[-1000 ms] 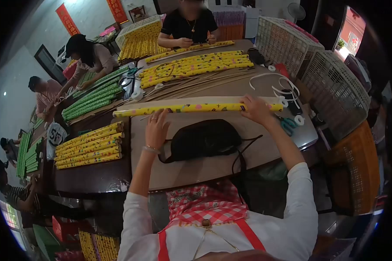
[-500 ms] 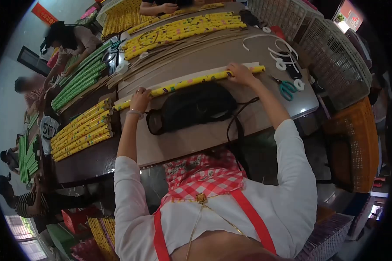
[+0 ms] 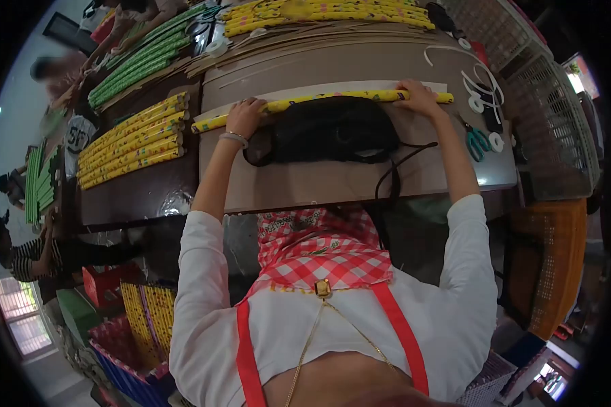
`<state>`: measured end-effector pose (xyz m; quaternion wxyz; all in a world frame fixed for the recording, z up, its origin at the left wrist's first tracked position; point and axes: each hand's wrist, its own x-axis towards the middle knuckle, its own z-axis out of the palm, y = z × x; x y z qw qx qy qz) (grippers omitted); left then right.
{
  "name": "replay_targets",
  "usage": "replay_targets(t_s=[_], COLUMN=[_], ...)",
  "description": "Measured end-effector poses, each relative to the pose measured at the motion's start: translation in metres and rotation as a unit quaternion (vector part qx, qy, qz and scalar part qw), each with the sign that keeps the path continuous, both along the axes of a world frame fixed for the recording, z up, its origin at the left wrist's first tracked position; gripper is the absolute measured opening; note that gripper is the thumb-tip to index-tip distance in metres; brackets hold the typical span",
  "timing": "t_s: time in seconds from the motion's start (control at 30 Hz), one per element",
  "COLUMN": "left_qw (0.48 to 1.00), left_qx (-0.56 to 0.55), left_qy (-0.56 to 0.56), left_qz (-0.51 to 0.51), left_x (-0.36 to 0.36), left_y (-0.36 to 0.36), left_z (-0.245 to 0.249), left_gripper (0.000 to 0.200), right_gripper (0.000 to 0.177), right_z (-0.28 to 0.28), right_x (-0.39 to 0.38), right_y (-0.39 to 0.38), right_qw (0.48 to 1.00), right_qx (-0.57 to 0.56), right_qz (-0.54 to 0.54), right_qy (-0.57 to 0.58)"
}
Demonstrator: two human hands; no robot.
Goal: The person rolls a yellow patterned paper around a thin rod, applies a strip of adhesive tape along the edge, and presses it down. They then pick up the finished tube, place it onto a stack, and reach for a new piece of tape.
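Observation:
A long yellow patterned roll lies across the table in front of me. A strip of pale sheet shows along its far side. My left hand is closed over the roll toward its left end, with a bracelet on the wrist. Near the right end, my right hand has its fingers curled over the same roll. On my side of it, between my arms, sits a black bag with a loose strap trailing to the right.
Finished-looking yellow rolls lie to the left, green rolls behind them. Teal-handled scissors, white tape and a curled white strip lie right. Brown strips stretch behind. Plastic crates border the right. Other people work at far left.
My view has tilted and shifted, so the table appears higher and further right. Both hands stay on the yellow roll, with the left hand's fingers now more stretched over it.

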<state>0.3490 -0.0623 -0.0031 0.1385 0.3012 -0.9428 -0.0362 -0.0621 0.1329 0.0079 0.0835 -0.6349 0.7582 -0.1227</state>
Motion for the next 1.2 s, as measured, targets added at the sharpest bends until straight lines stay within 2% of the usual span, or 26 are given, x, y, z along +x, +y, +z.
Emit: replay_targets(t_s=[0.27, 0.33, 0.53, 0.67, 0.73, 0.8, 0.83, 0.87, 0.9, 0.97, 1.17, 1.2], left_qw=[0.998, 0.995, 0.994, 0.996, 0.993, 0.998, 0.999, 0.999, 0.997, 0.996, 0.996, 0.996], left_qx=[-0.041, -0.080, -0.078, -0.062, -0.055, 0.009, -0.013, -0.003, 0.019, 0.028, -0.007, -0.009], left_qy=[0.036, 0.053, 0.068, 0.053, 0.104, -0.009, -0.021, -0.035, -0.055, -0.074, -0.083, -0.083], left_qz=[0.021, 0.017, 0.032, 0.040, 0.016, 0.062, 0.029, 0.029, 0.049, 0.045, 0.010, 0.006], left_x=[-0.007, -0.008, -0.011, -0.011, -0.010, -0.015, -0.013, -0.012, -0.015, -0.015, -0.011, -0.009], left_y=[0.012, 0.018, 0.027, 0.026, 0.021, 0.032, 0.023, 0.020, 0.019, 0.020, 0.009, 0.011], left_z=[-0.011, -0.013, -0.012, -0.013, -0.019, 0.007, -0.001, -0.002, 0.001, 0.007, -0.003, -0.001], left_gripper=[0.027, 0.025, 0.025, 0.029, 0.025, 0.026, 0.028, 0.027, 0.025, 0.024, 0.027, 0.027], right_gripper=[0.043, 0.043, 0.042, 0.042, 0.042, 0.040, 0.040, 0.040, 0.039, 0.042, 0.043, 0.043], right_z=[-0.004, -0.006, 0.000, -0.004, -0.006, -0.018, -0.007, -0.025, -0.017, -0.018, -0.016, -0.015], right_x=[-0.010, -0.010, -0.009, -0.011, -0.012, -0.018, -0.006, -0.019, -0.012, -0.004, 0.000, 0.000], right_y=[0.015, 0.020, 0.021, 0.021, 0.023, 0.022, 0.024, 0.021, 0.025, 0.028, 0.035, 0.038], right_qw=[0.999, 1.000, 0.997, 0.998, 0.999, 0.996, 0.997, 0.995, 0.998, 0.998, 0.997, 0.994], right_qx=[0.012, -0.020, -0.028, -0.035, -0.037, -0.070, -0.068, -0.086, -0.058, -0.061, -0.079, -0.109], right_qz=[0.012, -0.003, 0.026, 0.013, 0.017, 0.038, 0.032, 0.052, 0.034, -0.012, -0.011, -0.003], right_qy=[-0.041, 0.002, -0.065, -0.058, -0.036, -0.034, -0.034, -0.026, -0.022, -0.018, -0.009, 0.003])
